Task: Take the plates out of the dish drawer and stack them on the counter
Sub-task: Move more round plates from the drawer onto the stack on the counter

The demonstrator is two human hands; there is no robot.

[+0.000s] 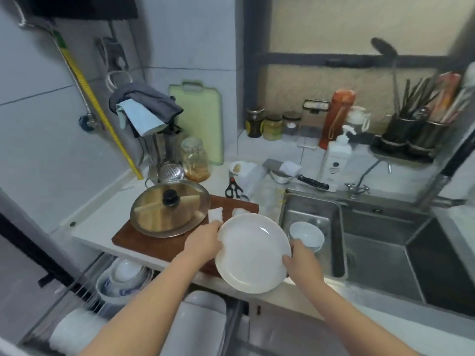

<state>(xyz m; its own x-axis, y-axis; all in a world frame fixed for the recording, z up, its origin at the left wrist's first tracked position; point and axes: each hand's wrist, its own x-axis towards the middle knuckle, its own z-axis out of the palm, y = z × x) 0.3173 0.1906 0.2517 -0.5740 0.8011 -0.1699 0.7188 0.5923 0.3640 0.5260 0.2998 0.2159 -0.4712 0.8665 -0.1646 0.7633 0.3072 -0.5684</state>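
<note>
White plate (253, 253) is in both my hands, held face-up and tilted a bit toward me, over the front edge of the counter (102, 222), between the wooden cutting board (154, 246) and the sink (385, 253). My left hand (204, 242) is clamped on its left rim, fingers wrapped over the edge; my right hand (300, 258) is clamped on the right rim, thumb on top. Plate not set down yet, no stack visible on the counter.

Key relation: free landing space is forward and left of the plate. The board lies just under and behind its left edge, but a glass pot lid (169, 208) covers most of the board, so only the near right corner is bare. Left hand is nearer that spot; right hand hangs next to the sink's small basin, where a white bowl (307, 236) sits.

Dish drawer (128, 304) is open below the counter, down and left of my forearms. Bowls (123, 276) are stacked in its rack; more white plates (200, 325) stand on edge straight under my arms, so I judge the task is early, with several left to pull.

Risk: plate overhanging the counter edge if placed too near.
</note>
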